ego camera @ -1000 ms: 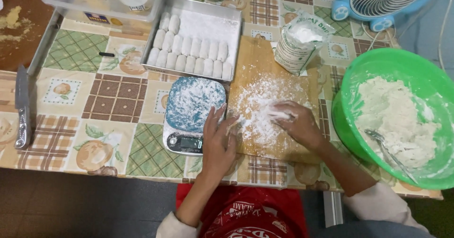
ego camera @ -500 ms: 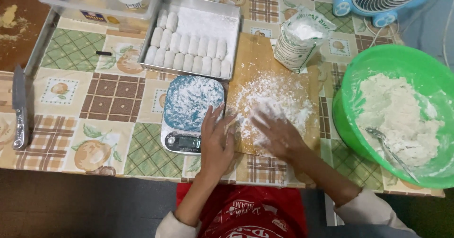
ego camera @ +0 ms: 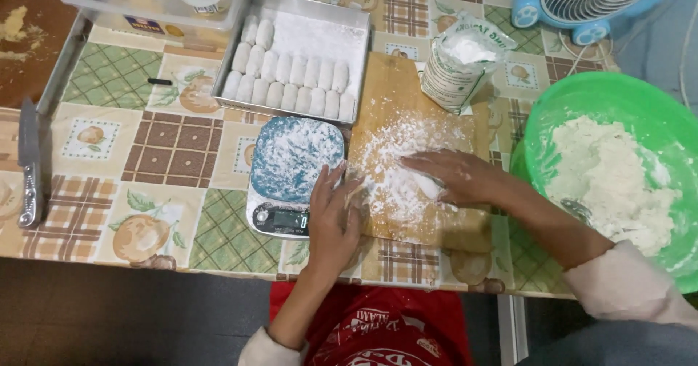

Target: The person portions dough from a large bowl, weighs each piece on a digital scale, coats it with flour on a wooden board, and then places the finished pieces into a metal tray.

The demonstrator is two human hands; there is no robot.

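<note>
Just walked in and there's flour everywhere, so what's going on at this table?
A person is working on a floured wooden board. The right hand presses flat on a piece of dough on the board; the left hand rests at its edge beside a flour-dusted kitchen scale. Shaped dough rolls line a metal tray; more dough sits in the green bowl.

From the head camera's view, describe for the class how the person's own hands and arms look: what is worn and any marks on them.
Both hands are bare, without gloves, rings or a watch. The left hand and right hand are dusted with white flour, mostly on the fingers. Both forearms are uncovered; pale, light-coloured sleeves are pushed up towards the elbows, showing at the bottom edge of the frame.
</note>
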